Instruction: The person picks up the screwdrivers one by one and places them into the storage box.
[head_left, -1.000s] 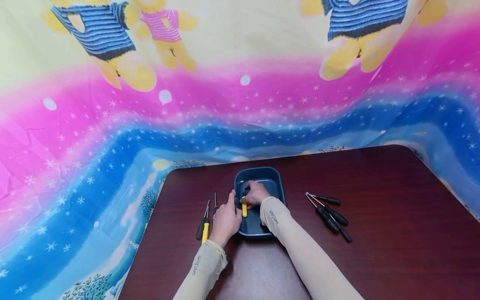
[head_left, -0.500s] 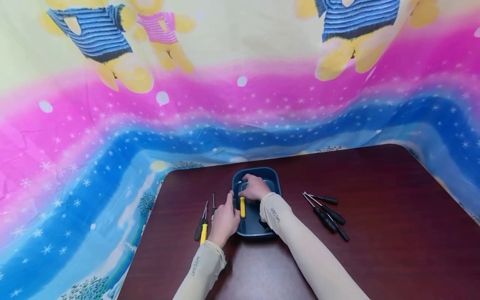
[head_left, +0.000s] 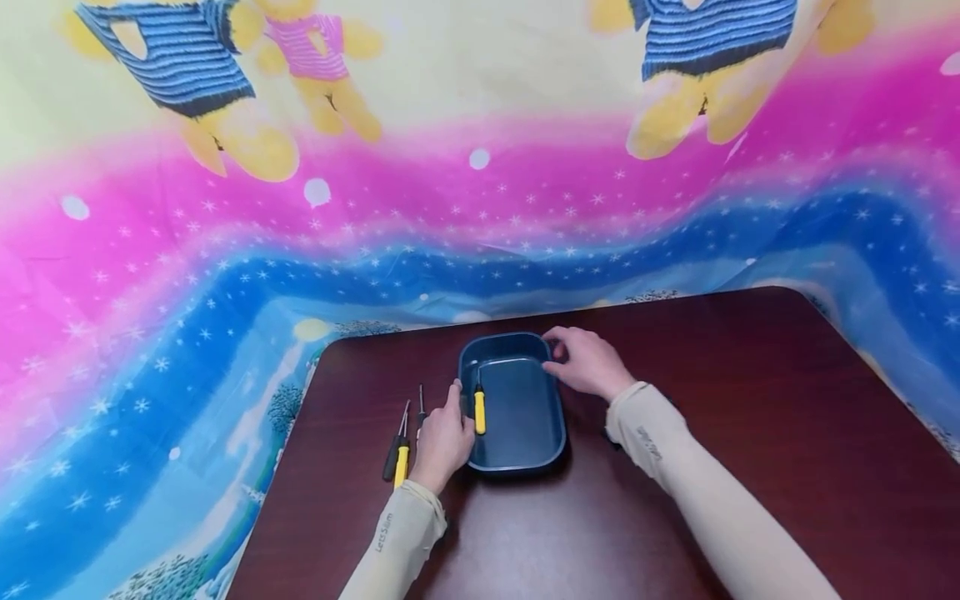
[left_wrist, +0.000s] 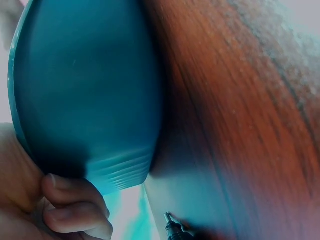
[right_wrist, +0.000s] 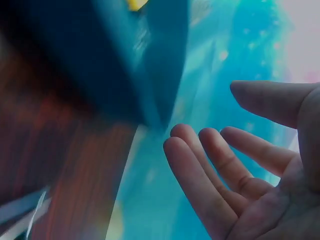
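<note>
nearest, two pale sleeves (head_left: 401, 537) reach in over the dark red table (head_left: 517, 542); left of the left cuff lie a plain yellow driver (head_left: 402, 467) and a black driver (head_left: 392, 460) side by side, with a third shaft (head_left: 421, 402) partly hidden by the left hand (head_left: 442, 442). that hand grips the left rim of the dark blue tray (head_left: 521, 417), index finger laid along the edge, other fingers curled against the outer wall. inside, close along the left wall, the yellow-handled screwdriver (head_left: 480, 412) lies tip away, a broad stretch of tray floor between it and the right wall. the right hand (head_left: 588, 362), thumb and fingers well apart and holding nothing, is at the far right corner; whether it touches the rim is hard to tell. a wide run of tabletop extends rightward, only a narrow strip beyond the tray, then the printed cloth (head_left: 450, 200)
</note>
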